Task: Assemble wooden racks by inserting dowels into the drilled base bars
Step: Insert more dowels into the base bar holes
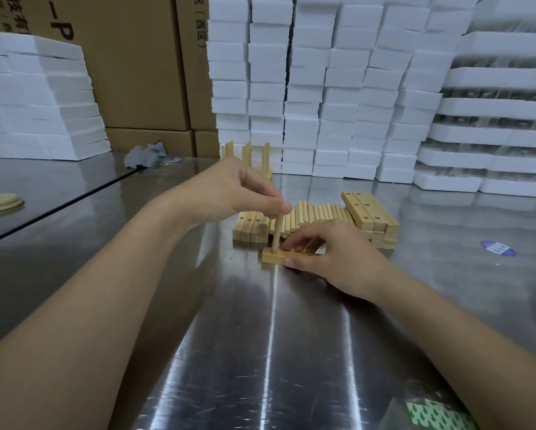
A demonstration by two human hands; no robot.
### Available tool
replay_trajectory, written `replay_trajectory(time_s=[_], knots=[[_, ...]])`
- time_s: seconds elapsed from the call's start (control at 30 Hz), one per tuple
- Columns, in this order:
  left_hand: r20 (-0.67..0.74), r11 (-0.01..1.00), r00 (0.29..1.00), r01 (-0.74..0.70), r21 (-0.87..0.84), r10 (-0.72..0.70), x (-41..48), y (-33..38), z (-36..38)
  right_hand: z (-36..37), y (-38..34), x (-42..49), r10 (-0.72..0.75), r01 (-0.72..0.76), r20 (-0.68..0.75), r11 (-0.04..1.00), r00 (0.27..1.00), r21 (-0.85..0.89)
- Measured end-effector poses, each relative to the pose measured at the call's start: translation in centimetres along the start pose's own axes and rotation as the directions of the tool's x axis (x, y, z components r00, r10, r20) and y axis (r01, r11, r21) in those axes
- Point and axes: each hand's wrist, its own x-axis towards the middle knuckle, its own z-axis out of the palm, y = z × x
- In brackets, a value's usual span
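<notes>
A steel table [276, 336] seen from above, with a person's two bare arms reaching forward. Near the middle lies a short wooden base bar [272, 257], flat on the table, its long axis running left to right. One dowel [277, 232] stands upright in the hole at the bar's left end, pointing straight up. The left hand [245, 193] pinches the dowel's top between thumb and fingertips. The right hand [331, 256] grips the bar's right part, thumb against the near face and fingers curled over the top. Just behind, a row of loose dowels [310, 215] lies side by side, long axes pointing away from the person, between two stacks of drilled bars [369, 212]. Farther back stand finished racks [248, 153], dowels upright, before a wall of white foam blocks [322, 88].
</notes>
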Motion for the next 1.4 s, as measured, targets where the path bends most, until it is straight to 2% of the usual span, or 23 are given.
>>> replay_trajectory(time_s=[0.23, 0.37, 0.5, 0.67, 0.83, 0.93, 1.27, 1.4], knots=[[0.003, 1.0, 1.0, 0.016, 0.024, -0.016, 0.0, 0.1, -0.1, 0.4, -0.9, -0.1, -0.033, 0.031, -0.041, 0.998, 0.999, -0.053], [-0.012, 1.0, 1.0, 0.0, 0.031, 0.0, 0.3, 0.0, 0.2, 1.7, -2.2, 0.3, -0.034, 0.053, -0.159, 0.991, 0.987, 0.119], [-0.014, 0.997, 0.998, 0.067, -0.025, -0.067, 0.6, 0.2, 1.6, 1.9, -2.6, 0.3, 0.003, 0.038, -0.183, 0.975, 0.983, 0.221], [-0.142, 0.946, 0.983, 0.07, -0.317, -0.12, 1.6, 1.5, 5.8, 0.9, -1.9, -0.1, -0.009, 0.035, -0.191, 0.99, 0.982, 0.135], [-0.185, 0.829, 0.969, 0.034, -0.558, -0.163, 1.7, 1.5, 10.4, 0.7, -1.6, -0.4, -0.001, 0.027, -0.219, 0.993, 0.976, 0.116], [-0.176, 0.709, 0.97, -0.007, -0.705, -0.166, 1.5, 1.1, 10.6, 0.5, -1.4, -0.4, -0.022, 0.052, -0.214, 0.99, 0.977, 0.133], [-0.295, 0.712, 0.93, -0.054, -0.7, -0.218, 1.6, 0.1, 12.1, 1.6, -0.9, -0.6, -0.064, 0.097, -0.233, 0.986, 0.97, 0.134], [-0.31, 0.756, 0.927, -0.047, -0.653, -0.211, 1.6, 0.0, 12.1, 1.3, -1.0, -0.6, -0.103, 0.127, -0.214, 0.986, 0.971, 0.105]])
